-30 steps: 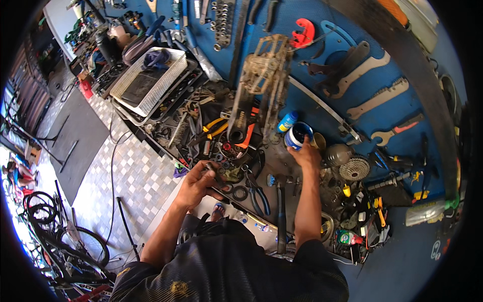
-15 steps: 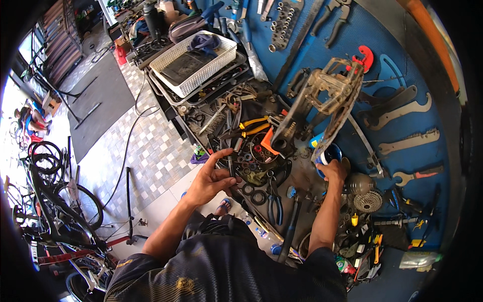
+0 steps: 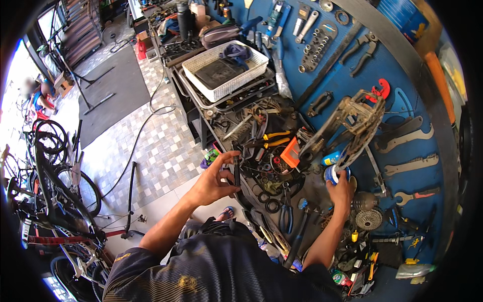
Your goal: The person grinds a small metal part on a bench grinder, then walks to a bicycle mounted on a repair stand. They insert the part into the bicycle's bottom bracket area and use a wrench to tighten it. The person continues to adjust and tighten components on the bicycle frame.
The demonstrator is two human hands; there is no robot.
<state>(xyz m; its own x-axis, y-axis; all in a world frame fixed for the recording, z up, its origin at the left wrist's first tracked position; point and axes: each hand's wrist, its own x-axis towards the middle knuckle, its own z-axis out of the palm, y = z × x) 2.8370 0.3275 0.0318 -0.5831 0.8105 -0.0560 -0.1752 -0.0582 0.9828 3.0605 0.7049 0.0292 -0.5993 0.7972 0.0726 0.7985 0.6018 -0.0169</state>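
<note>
My left hand point(image 3: 214, 183) holds a short dark rod-like tool point(image 3: 236, 168) upright at the near edge of a cluttered workbench point(image 3: 307, 194). My right hand point(image 3: 341, 189) is closed on a small round blue and white tin point(image 3: 333, 173) further along the bench. Just above that tin hangs a dirty bundle of bicycle chain point(image 3: 359, 118) from the blue tool board point(image 3: 397, 100). Yellow-handled pliers point(image 3: 271, 138) and an orange block point(image 3: 290, 152) lie between my hands.
A white basket point(image 3: 225, 70) with a dark tablet-like slab sits at the bench's far end. Spanners point(image 3: 407, 146), a socket rail point(image 3: 314, 50) and cogs point(image 3: 370, 219) fill the board and bench. Bicycles point(image 3: 55, 191) and a pump point(image 3: 132, 199) stand on the tiled floor to the left.
My left hand has picked up the dark rod-like tool from the bench edge and raised it. My right hand stays on the blue tin. My head has turned, shifting the view.
</note>
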